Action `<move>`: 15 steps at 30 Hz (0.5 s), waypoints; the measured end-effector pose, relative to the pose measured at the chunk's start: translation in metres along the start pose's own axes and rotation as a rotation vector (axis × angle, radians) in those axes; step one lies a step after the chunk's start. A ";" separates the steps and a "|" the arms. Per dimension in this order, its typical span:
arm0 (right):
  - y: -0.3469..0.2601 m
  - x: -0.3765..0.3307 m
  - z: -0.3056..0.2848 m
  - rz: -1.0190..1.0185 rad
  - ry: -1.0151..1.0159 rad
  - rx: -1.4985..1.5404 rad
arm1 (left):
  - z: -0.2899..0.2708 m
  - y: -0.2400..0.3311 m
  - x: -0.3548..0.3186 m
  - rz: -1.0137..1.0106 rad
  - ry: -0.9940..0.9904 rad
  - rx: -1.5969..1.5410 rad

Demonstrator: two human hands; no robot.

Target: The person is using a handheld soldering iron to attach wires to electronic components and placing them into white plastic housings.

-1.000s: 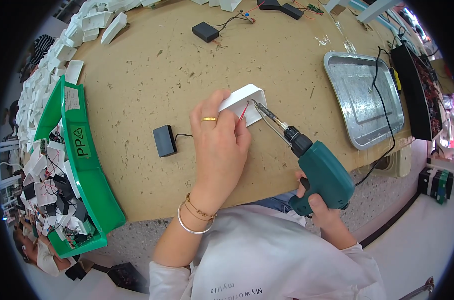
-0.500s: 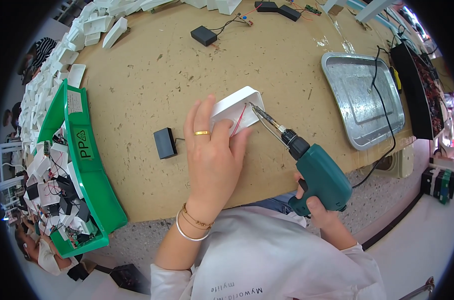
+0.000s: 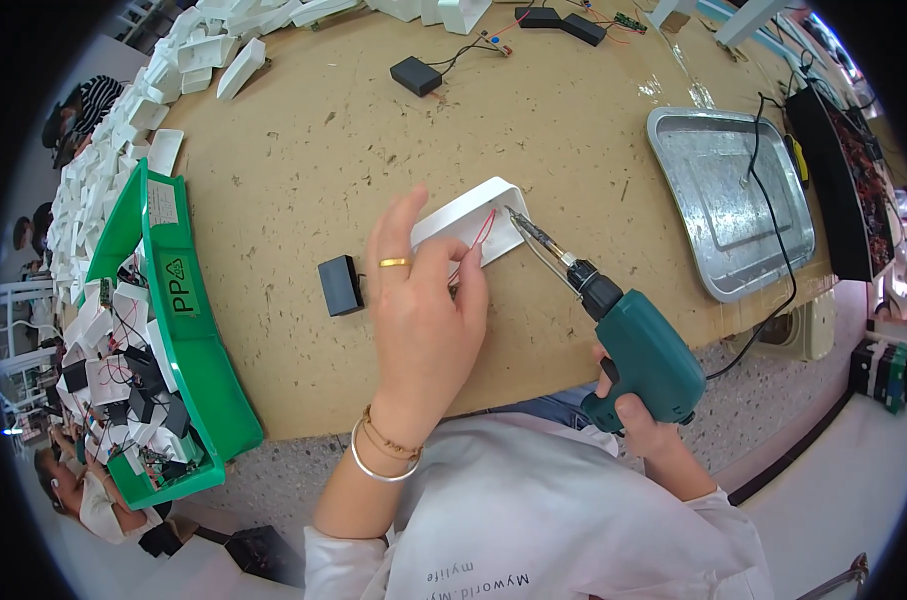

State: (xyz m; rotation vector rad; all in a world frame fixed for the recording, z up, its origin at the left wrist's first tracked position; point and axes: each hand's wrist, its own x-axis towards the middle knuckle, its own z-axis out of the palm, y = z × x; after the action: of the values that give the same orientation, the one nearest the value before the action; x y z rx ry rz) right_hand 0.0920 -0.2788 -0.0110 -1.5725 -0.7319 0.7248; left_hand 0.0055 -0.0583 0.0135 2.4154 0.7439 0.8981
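My left hand (image 3: 425,290) is over the near end of a white plastic case (image 3: 503,240), its thumb and forefinger pinched on a thin red wire (image 3: 485,226). The wire bends in a loop up into the case's far part. My right hand (image 3: 641,420) grips the handle of a dark green soldering gun (image 3: 651,350). The gun's metal tip (image 3: 516,215) reaches the case's right end, close to the wire; whether they touch I cannot tell. Just left of my left hand lies a black box (image 3: 340,286) with a dark lead running under the hand.
A green bin (image 3: 203,370) on the left holds cases, black boxes and wires. White cases (image 3: 123,180) are heaped along the far left. A metal tray (image 3: 673,215) lies right, crossed by a black cord (image 3: 763,190). Wired black boxes (image 3: 416,76) sit at the back.
My left thumb and forefinger have drawn back from inside the case, pulling the red wire from nearly straight into a bent loop. The soldering gun has hardly moved.
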 end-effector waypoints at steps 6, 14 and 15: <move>-0.003 0.001 0.003 -0.007 0.011 0.006 | 0.011 -0.003 0.000 -0.073 -0.031 -0.044; -0.007 0.003 0.005 -0.008 0.042 0.111 | 0.010 0.003 0.007 0.077 0.009 0.081; -0.007 0.003 0.005 0.001 0.038 0.132 | 0.012 0.003 0.009 0.057 0.010 0.065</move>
State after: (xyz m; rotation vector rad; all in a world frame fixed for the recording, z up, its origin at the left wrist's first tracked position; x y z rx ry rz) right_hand 0.0891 -0.2723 -0.0043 -1.4630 -0.6434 0.7274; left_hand 0.0202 -0.0578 0.0109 2.5019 0.7217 0.9228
